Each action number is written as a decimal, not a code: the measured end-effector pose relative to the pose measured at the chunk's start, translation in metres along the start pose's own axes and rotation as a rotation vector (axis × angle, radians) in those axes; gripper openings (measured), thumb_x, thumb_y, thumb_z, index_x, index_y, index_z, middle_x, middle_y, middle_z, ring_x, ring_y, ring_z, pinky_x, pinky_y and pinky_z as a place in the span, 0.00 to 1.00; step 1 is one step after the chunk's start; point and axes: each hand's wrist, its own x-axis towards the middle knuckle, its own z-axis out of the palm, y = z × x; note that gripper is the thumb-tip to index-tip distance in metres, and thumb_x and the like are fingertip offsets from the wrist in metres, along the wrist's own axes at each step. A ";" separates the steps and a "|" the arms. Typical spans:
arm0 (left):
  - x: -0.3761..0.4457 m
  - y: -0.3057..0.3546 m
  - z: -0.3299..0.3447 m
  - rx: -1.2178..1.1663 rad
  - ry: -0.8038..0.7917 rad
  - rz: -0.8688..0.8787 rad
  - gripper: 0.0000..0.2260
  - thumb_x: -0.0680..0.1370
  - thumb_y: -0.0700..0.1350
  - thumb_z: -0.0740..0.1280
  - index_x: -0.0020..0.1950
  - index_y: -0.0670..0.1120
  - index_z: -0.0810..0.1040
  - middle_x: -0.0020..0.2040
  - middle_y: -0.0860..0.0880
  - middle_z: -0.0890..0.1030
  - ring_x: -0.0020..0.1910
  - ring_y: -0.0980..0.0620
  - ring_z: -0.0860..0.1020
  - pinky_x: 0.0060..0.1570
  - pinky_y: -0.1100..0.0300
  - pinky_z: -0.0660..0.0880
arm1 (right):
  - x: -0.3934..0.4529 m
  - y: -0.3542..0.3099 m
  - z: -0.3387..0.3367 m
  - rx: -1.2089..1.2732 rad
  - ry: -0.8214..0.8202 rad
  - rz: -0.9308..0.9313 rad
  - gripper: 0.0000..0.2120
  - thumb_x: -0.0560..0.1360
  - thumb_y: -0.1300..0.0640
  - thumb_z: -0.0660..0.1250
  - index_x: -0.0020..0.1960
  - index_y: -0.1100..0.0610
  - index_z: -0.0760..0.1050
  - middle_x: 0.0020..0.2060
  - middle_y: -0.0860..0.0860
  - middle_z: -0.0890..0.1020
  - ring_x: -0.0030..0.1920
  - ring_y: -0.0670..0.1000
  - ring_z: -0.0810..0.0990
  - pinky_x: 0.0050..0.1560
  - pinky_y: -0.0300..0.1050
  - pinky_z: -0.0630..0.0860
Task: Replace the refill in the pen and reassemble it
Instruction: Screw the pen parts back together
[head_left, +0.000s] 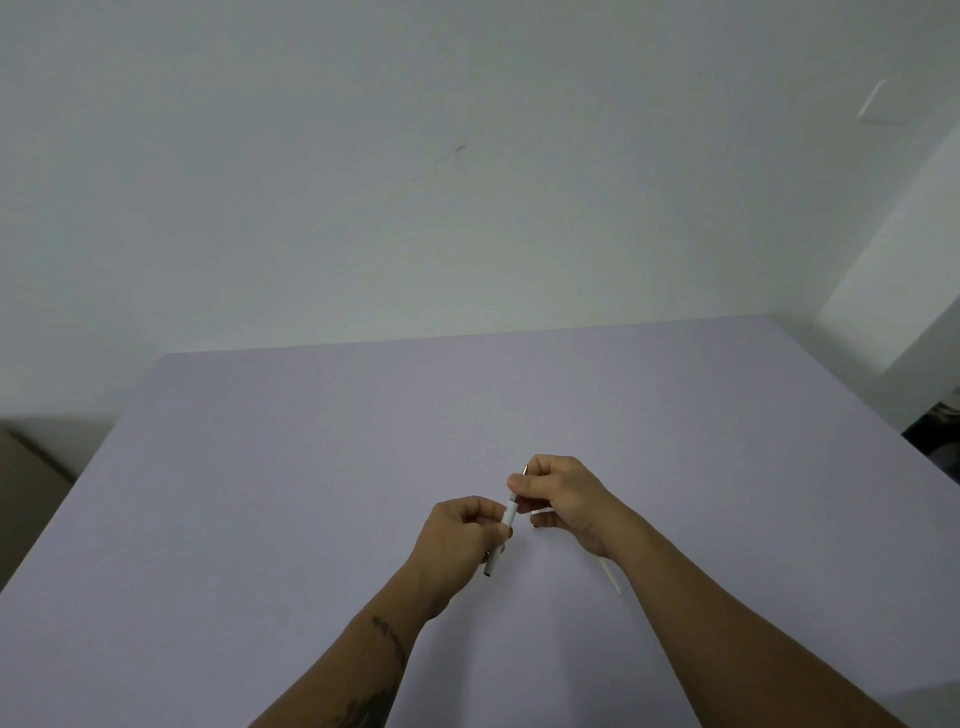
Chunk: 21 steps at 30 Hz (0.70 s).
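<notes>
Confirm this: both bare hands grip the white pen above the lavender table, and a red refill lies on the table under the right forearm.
Not red. The thin refill by the right forearm is white in the head view. Otherwise correct: the left hand and right hand both grip the slim white pen above the lavender table.

Both hands meet above the table, left hand (457, 525) and right hand (558, 491) curled in pinching grips.
</notes>
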 end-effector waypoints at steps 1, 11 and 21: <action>0.000 0.000 0.000 -0.004 -0.002 0.000 0.05 0.76 0.36 0.68 0.47 0.42 0.84 0.41 0.43 0.82 0.41 0.47 0.78 0.47 0.54 0.78 | -0.001 -0.002 -0.001 -0.004 -0.016 0.002 0.07 0.76 0.57 0.71 0.41 0.57 0.78 0.41 0.52 0.85 0.43 0.50 0.82 0.45 0.47 0.76; 0.001 0.004 -0.003 0.014 0.027 0.004 0.04 0.74 0.36 0.70 0.44 0.44 0.84 0.35 0.48 0.79 0.38 0.49 0.77 0.43 0.55 0.78 | -0.005 -0.002 -0.006 0.042 -0.020 0.006 0.06 0.78 0.61 0.69 0.43 0.58 0.83 0.41 0.52 0.85 0.45 0.52 0.81 0.47 0.48 0.77; -0.001 0.003 -0.004 0.006 0.041 -0.002 0.04 0.73 0.36 0.71 0.44 0.43 0.84 0.32 0.50 0.79 0.36 0.50 0.77 0.46 0.54 0.79 | -0.006 0.000 0.006 0.013 0.045 0.023 0.09 0.77 0.56 0.70 0.39 0.57 0.75 0.42 0.53 0.84 0.42 0.51 0.81 0.43 0.45 0.76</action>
